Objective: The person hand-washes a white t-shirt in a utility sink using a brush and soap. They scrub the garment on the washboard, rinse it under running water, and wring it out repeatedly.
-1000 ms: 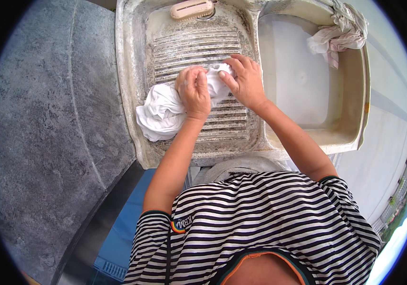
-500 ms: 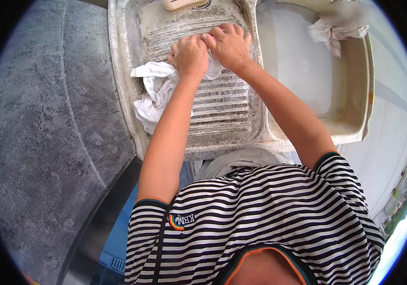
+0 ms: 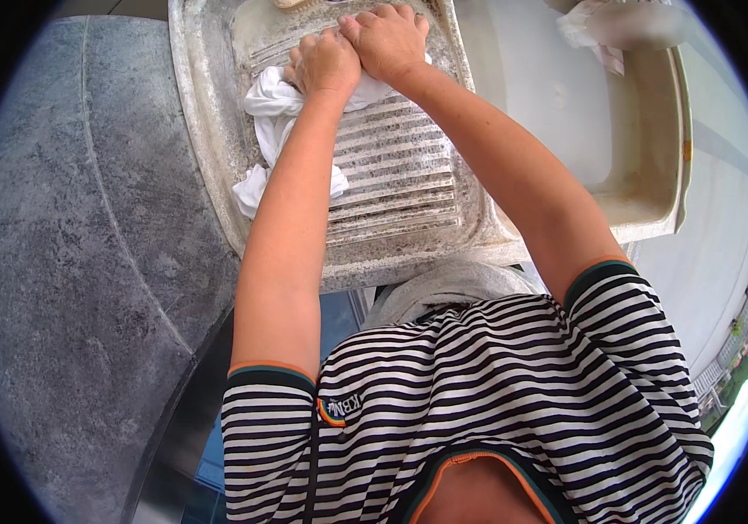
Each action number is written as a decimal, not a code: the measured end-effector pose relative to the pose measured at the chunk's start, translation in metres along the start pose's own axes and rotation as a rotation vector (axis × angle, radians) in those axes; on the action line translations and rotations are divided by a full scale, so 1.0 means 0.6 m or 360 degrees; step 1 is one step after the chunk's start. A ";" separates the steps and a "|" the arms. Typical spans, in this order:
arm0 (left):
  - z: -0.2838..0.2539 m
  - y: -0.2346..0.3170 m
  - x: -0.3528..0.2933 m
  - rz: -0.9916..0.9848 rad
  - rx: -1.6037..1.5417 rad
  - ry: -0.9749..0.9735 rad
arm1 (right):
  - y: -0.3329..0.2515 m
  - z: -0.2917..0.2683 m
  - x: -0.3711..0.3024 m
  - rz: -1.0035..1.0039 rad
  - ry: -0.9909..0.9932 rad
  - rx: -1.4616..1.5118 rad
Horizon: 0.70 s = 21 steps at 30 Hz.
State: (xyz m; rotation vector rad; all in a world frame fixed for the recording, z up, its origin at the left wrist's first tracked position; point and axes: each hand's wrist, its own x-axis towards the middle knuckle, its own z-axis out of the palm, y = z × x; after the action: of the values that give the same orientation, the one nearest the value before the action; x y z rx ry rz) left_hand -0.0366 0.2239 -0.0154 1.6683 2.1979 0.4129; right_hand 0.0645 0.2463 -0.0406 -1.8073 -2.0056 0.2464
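Both my arms stretch forward over a worn stone washboard (image 3: pixel 391 170) with raised ridges. My left hand (image 3: pixel 326 63) is closed on a wet white cloth (image 3: pixel 273 100), pressing it against the far part of the ridges. Close beside it, my right hand (image 3: pixel 384 41) bears down on the same cloth, its fingers curled over the bunched fabric. The cloth trails in crumpled folds along the washboard's left side, partly behind my left forearm. What lies beneath my palms is hidden.
A wooden scrub brush (image 3: pixel 291 3) shows at the far edge. Cloudy water (image 3: pixel 557 113) fills the basin (image 3: pixel 675 157) on the right, with a pale garment (image 3: pixel 597 35) over its far corner. A dark grey stone counter (image 3: pixel 103 218) lies to the left.
Both hands have pushed forward along the ridges, away from me, with the cloth gripped under them. The camera view has shifted a little too.
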 end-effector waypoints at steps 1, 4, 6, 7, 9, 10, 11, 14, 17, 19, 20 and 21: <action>-0.015 0.002 -0.024 -0.0069 -0.0092 -0.0110 | -0.009 -0.011 -0.021 0.0076 -0.0004 0.0139; 0.013 -0.028 -0.138 0.0226 -0.0316 0.0311 | -0.019 -0.092 -0.115 0.0074 -0.0194 0.0707; 0.014 -0.026 -0.227 0.0442 -0.0573 0.0478 | -0.011 -0.102 -0.197 -0.0062 0.0070 0.0873; 0.006 -0.023 -0.257 0.0499 -0.0531 0.0465 | -0.005 -0.107 -0.223 -0.0118 -0.0049 0.0878; 0.017 -0.034 -0.211 0.0639 -0.0485 0.0420 | 0.014 -0.075 -0.195 -0.0287 0.0041 0.0782; 0.021 -0.032 -0.168 0.0530 -0.0409 0.0310 | 0.012 -0.061 -0.157 -0.0210 0.0093 0.0786; 0.022 -0.022 -0.119 0.0433 -0.0330 0.0208 | 0.008 -0.043 -0.112 -0.0136 0.0159 0.0790; 0.018 -0.009 -0.046 0.0359 -0.0177 0.0198 | 0.002 -0.015 -0.050 0.0008 0.0196 0.0636; -0.011 -0.019 -0.030 0.0667 0.0229 0.0484 | -0.003 -0.018 -0.047 0.0127 0.0123 0.0609; -0.056 -0.021 -0.052 0.0466 0.0433 0.0440 | 0.007 -0.024 -0.064 0.0141 -0.0002 0.0599; -0.074 -0.011 -0.066 -0.0046 0.0213 -0.0081 | 0.007 -0.041 -0.083 0.0005 0.0093 0.0623; -0.057 -0.029 -0.098 0.0174 0.0073 0.0095 | 0.004 -0.062 -0.113 -0.0130 0.0185 0.0645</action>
State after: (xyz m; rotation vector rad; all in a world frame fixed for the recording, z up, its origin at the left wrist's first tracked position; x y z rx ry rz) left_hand -0.0523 0.1618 0.0135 1.8289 2.1803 0.4494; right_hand 0.0864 0.1744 -0.0215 -1.4497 -1.7892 0.4737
